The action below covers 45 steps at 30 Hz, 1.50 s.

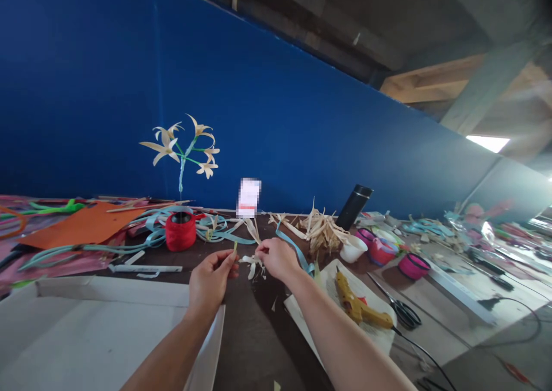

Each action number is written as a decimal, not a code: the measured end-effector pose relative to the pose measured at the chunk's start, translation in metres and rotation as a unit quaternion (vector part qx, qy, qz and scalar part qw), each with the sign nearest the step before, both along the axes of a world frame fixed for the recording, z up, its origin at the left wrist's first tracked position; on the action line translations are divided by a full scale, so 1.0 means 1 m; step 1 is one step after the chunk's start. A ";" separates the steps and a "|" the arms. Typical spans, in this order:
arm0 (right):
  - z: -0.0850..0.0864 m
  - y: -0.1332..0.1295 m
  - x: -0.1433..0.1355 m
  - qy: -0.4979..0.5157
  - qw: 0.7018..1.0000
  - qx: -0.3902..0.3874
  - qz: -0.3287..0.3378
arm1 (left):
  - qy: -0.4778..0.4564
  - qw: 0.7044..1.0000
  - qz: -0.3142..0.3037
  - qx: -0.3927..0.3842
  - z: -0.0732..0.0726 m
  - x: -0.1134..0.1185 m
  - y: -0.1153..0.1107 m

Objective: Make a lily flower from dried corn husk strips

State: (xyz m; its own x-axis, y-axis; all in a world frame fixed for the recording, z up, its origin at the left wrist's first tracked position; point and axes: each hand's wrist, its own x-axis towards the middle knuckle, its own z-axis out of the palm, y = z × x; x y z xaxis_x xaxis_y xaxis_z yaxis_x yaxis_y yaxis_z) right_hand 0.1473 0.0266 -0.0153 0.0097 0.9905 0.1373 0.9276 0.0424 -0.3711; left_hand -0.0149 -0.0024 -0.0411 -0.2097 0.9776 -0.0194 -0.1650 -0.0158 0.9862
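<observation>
A passage over dark tabletop runs from the near edge, between the forearms, up to the left hand and right hand; white petal-like pieces take up the small gap between them. Near left, the low-walled white box borders this lane. To the right, the yellow glue gun lies on paper, its cord trailing nearer, with scissors just beyond. Far left, a red spool and upright flower stem block the way; far right, a dry husk heap, white cup and leaning black bottle do. Above these, open air reaches the blue wall.
</observation>
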 end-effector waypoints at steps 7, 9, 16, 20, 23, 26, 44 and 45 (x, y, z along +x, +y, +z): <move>-0.009 0.008 -0.019 -0.001 0.999 -0.029 0.015 | 0.016 1.000 -0.002 0.009 -0.001 0.000 0.000; -0.012 0.010 -0.020 0.016 0.999 -0.035 0.014 | 0.013 1.000 -0.004 0.006 -0.002 -0.001 0.001; -0.011 0.014 -0.018 0.204 0.978 -0.043 0.019 | 0.012 1.000 -0.006 0.003 -0.007 0.000 0.004; -0.004 0.010 -0.017 0.382 0.922 -0.059 0.024 | -0.018 1.000 0.000 -0.007 -0.001 0.000 0.002; 0.002 0.001 -0.016 0.490 0.869 -0.073 0.017 | -0.027 1.000 0.000 -0.016 0.002 0.000 0.000; 0.005 -0.010 -0.015 0.558 0.827 -0.073 0.012 | -0.038 0.999 -0.005 -0.015 0.002 0.001 0.000; -0.001 -0.032 -0.025 0.613 0.790 0.020 -0.011 | -0.076 0.991 -0.104 -0.027 0.003 0.006 -0.004; -0.001 -0.032 -0.026 0.610 0.792 0.023 -0.005 | -0.077 0.991 -0.109 -0.025 0.003 0.006 -0.004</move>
State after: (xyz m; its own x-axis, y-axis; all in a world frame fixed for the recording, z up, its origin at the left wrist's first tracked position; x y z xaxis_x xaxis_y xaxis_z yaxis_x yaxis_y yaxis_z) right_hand 0.1216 -0.0052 -0.0166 0.1710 0.9837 0.0561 -0.1210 0.0775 -0.9896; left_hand -0.0090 -0.0063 -0.0384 0.0146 0.9963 -0.0849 -0.3067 0.0852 0.9480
